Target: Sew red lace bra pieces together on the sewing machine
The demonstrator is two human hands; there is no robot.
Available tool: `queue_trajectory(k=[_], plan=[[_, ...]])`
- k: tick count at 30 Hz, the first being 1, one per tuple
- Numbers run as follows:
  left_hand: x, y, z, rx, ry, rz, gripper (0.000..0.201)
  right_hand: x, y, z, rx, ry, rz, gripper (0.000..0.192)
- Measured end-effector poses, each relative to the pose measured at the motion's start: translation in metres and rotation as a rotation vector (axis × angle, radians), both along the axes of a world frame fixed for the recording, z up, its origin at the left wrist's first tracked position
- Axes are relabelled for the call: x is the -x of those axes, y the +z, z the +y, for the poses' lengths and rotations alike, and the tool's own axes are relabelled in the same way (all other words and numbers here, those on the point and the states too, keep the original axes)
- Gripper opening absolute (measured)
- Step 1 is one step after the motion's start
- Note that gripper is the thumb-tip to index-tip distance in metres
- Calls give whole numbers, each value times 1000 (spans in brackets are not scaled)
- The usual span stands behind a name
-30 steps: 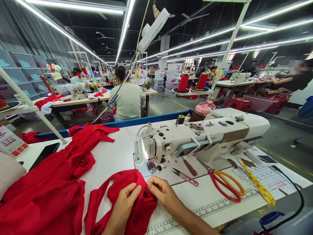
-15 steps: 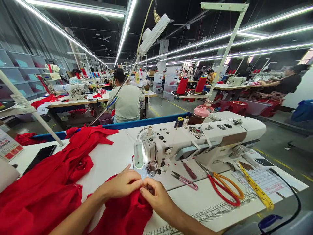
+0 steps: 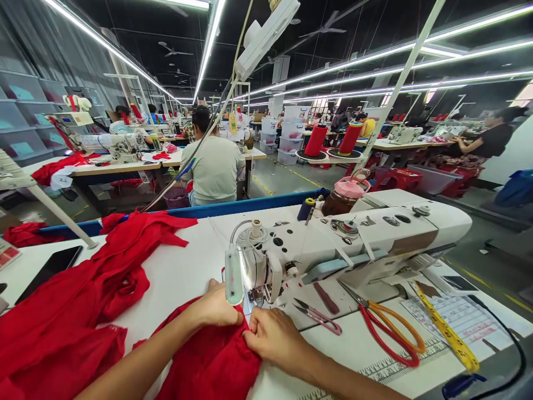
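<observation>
My left hand (image 3: 219, 307) and my right hand (image 3: 275, 337) both pinch the edge of a red fabric piece (image 3: 212, 361) right in front of the needle area of a white sewing machine (image 3: 353, 236). The fabric's edge lies under the machine head beside a pale green lamp guard (image 3: 233, 275). A large pile of red fabric (image 3: 70, 300) lies on the white table (image 3: 187, 266) to my left.
Thread snips (image 3: 318, 316), a seam ripper (image 3: 327, 298), red-and-orange scissors (image 3: 391, 333) and a yellow tape measure (image 3: 447, 333) lie right of the needle. A black phone (image 3: 50, 266) sits far left. A person in a pale shirt (image 3: 212, 166) sits with their back to me.
My hands moved the red fabric's edge forward from the table front up to the machine's needle area; my left arm now stretches across the cloth.
</observation>
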State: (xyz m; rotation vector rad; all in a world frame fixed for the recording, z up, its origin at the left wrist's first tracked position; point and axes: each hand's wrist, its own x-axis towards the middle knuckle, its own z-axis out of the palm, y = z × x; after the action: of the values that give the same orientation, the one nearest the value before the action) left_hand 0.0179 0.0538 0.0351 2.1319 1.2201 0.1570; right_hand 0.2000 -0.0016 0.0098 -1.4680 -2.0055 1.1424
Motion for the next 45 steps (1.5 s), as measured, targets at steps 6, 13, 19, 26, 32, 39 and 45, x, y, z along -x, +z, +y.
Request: queue_trajectory(k=[6,13,19,26,32,39,45], plan=[[-9,6,-8,-148,176,74,9,-13,-13,-14,-536,195,-254,17],[-3,-19,-72,-996,-3,91,19,-24,-17,-5,-760,348,-401,12],[7,-39,-81,-1311,-80,181,30,-13,-10,18,-908,278,-723,54],[10,-41,-80,-1315,-91,230,34,-23,-8,17,-931,425,-685,25],[9,-40,-79,-1324,-117,246,37,-51,-3,13,-911,402,-550,30],[10,-42,-82,-1315,-121,288,34,-26,-22,31,-969,385,-578,32],[10,-41,-81,-1326,-119,283,37,-42,-6,23,-1006,472,-589,25]])
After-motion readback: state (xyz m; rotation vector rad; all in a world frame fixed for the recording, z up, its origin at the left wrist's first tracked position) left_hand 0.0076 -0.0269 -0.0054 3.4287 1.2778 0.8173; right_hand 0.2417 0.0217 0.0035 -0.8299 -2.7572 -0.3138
